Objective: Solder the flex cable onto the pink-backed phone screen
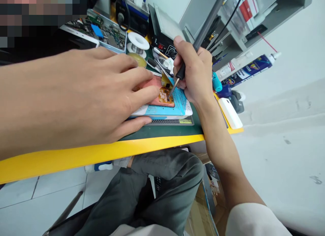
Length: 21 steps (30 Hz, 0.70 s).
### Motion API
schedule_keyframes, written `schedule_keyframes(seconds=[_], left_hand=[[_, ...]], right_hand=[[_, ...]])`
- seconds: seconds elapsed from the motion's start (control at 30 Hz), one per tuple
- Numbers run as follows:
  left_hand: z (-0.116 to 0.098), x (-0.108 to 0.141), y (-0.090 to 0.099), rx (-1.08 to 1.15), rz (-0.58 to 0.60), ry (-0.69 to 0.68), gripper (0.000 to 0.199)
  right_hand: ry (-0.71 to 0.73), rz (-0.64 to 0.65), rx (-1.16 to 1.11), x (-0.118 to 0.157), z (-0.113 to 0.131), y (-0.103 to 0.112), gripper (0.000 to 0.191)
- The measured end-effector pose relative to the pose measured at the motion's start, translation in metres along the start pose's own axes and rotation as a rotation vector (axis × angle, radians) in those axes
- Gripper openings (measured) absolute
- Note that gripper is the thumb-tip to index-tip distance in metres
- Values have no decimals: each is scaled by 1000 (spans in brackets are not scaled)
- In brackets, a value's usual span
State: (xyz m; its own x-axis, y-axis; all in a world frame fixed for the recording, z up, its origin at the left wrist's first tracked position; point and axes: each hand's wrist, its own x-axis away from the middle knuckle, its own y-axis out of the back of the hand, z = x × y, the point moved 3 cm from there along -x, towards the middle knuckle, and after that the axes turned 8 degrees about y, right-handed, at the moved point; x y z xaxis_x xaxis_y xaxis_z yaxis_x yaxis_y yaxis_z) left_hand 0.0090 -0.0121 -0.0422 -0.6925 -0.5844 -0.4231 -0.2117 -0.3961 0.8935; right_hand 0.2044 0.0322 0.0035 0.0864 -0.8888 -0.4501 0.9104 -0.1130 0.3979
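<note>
My right hand point(194, 68) is closed around the black handle of a soldering iron point(180, 73). The iron's metal tip points down and meets or nearly meets a small orange-brown flexible circuit board point(164, 95). That circuit lies on a flat pink board point(155, 100), which rests on a blue and white book or box point(166, 110). My left hand point(114, 94) is spread flat over the left part of the pink board, fingers stretched out. One fingertip reaches the circuit's left edge; what lies under the palm is hidden.
Behind my hands stand a solder spool point(138, 41) and a black soldering station point(162, 43). A tray of circuit boards point(111, 34) sits at the back left. Tubes point(250, 70) and a white box-like object point(230, 112) are at the right. A yellow edge point(162, 141) borders the table.
</note>
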Motion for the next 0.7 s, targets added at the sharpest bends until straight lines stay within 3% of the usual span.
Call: schedule_keyframes(seconds=[0.23,0.7], left_hand=[[-1,-1,2,-80,-60,-34,76],[5,3,-5,-20,-5,-11,75]], right_hand=[[21,-53,1,1,3,-2,57],[-26,-33,60,3,4,-2,58]])
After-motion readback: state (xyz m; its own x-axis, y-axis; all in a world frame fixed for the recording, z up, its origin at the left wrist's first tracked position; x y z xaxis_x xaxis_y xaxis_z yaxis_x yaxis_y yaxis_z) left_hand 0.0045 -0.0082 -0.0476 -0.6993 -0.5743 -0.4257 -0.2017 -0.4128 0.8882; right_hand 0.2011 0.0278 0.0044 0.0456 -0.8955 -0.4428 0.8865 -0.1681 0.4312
